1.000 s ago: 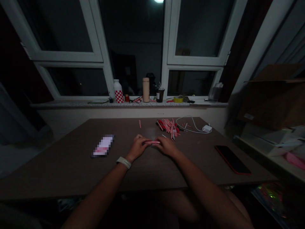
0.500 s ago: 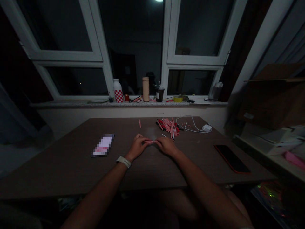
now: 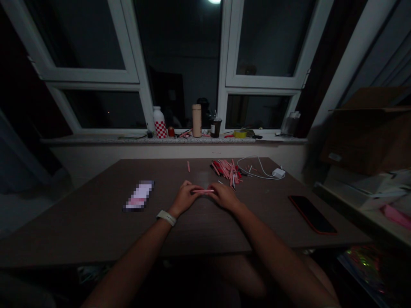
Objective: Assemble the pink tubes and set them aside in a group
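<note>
A slim pink pen (image 3: 205, 191) lies crosswise between my hands, just above the table or on it; I cannot tell which. My left hand (image 3: 187, 199), with a pale watch band at the wrist, pinches its left end. At the right end, the fingers of my right hand (image 3: 224, 196) are closed on the same pen. Beyond my right hand is a loose heap of pink and red pen parts (image 3: 229, 170), with thin white and dark pieces among them. One more pink piece (image 3: 188, 166) rests alone farther back.
A lit phone (image 3: 139, 196) lies left on the brown table (image 3: 105, 231), and a dark tablet or phone with a red edge (image 3: 312, 214) lies right. A white charger (image 3: 278, 172) with its cable is behind the heap. Bottles and a cup (image 3: 216, 127) line the windowsill.
More of the pink pen shows between my hands, now reaching to the fingers of my right hand. Those fingers have shifted slightly. My left hand has barely moved.
</note>
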`<state>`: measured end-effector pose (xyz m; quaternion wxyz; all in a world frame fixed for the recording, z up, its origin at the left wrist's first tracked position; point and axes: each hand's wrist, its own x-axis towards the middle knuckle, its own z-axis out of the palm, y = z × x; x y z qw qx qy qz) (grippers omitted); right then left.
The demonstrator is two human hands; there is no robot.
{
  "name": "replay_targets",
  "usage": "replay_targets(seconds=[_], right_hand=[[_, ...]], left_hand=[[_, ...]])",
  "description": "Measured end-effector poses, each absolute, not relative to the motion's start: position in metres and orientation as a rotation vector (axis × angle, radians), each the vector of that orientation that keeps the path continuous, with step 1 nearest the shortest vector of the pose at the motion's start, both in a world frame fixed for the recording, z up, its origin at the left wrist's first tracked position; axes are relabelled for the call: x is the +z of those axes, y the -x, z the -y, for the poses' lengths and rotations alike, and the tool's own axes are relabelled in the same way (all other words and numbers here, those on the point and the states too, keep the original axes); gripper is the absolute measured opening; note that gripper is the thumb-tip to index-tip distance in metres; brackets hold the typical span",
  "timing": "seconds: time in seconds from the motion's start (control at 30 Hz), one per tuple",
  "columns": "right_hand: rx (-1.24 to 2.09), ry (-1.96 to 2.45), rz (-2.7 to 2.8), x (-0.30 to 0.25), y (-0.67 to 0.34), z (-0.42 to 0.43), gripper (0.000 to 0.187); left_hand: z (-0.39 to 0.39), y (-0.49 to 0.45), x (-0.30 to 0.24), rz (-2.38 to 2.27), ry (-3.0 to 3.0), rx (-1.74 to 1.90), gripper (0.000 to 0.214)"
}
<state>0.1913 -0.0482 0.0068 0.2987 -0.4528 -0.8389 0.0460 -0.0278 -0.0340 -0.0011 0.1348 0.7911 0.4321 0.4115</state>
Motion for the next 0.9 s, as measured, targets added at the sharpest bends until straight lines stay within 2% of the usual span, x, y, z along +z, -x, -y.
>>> replay_targets(seconds=[0.2, 0.33, 0.57, 0.73, 0.9], right_hand=[[0.096, 1.177, 2.198, 0.0064, -0.1931, 0.0479, 0.024], [0.117, 1.167, 2.247, 0.0057, -0.1929, 0.0473, 0.033], [0.082, 1.135, 2.244, 0.0049, -0.1952, 0.0446, 0.034], [0.181, 1.146, 2.294, 0.0005, -0.1956, 0.0412, 0.039], [0.212, 1.118, 2.246, -0.0003, -0.1971, 0.0395, 0.038]], left_hand=[[0.0279, 0.0305, -0.0035, -1.321, -2.321, 1.083, 0.045], [0.0290, 0.0311, -0.0012, -1.304, -2.268, 1.188, 0.032], [0.0310, 0.0309, 0.0011, -1.288, -2.276, 1.097, 0.046], [0.0341, 0.0310, 0.0050, -1.228, -2.283, 1.209, 0.030], [0.0321, 0.0313, 0.0025, -1.235, -2.277, 1.207, 0.033]])
